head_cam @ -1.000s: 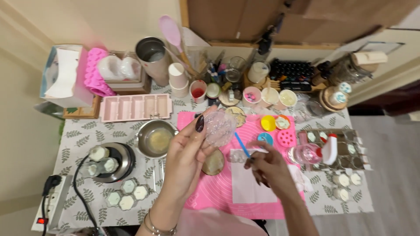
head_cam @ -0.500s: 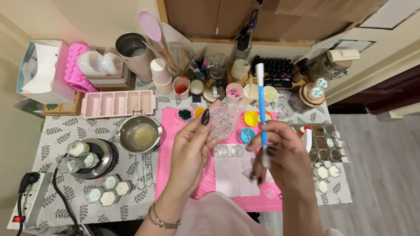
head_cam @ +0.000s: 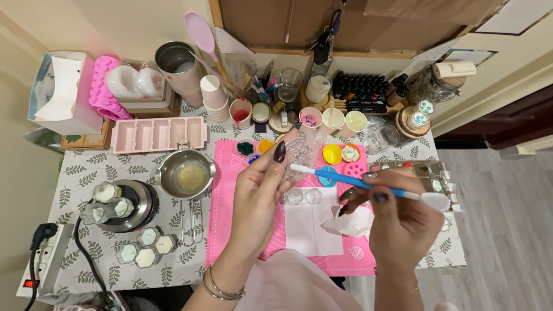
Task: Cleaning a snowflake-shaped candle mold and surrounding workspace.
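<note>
My left hand (head_cam: pixel 259 193) holds a clear, bumpy plastic mould (head_cam: pixel 301 151) up above the pink mat (head_cam: pixel 227 216). My right hand (head_cam: pixel 397 222) is closed on a blue-and-white stick tool (head_cam: pixel 357 182), lying nearly level with its white tip touching the mould's lower edge. The same hand also pinches a crumpled white tissue (head_cam: pixel 351 223). Small clear moulded pieces (head_cam: pixel 304 196) lie on the mat under the hands, beside a white paper sheet (head_cam: pixel 311 227).
A steel saucepan (head_cam: pixel 185 175) with pale liquid sits left of the mat. Further left are a round warmer (head_cam: pixel 124 204) with small white candles, a pink tray mould (head_cam: pixel 159 134), a tissue box (head_cam: pixel 60 92), cups, jars and dark bottles (head_cam: pixel 363 89) at the back.
My right hand picked the stick tool off the mat, raised it upright, then swung it level so its tip meets the mould. The left hand kept the mould raised.
</note>
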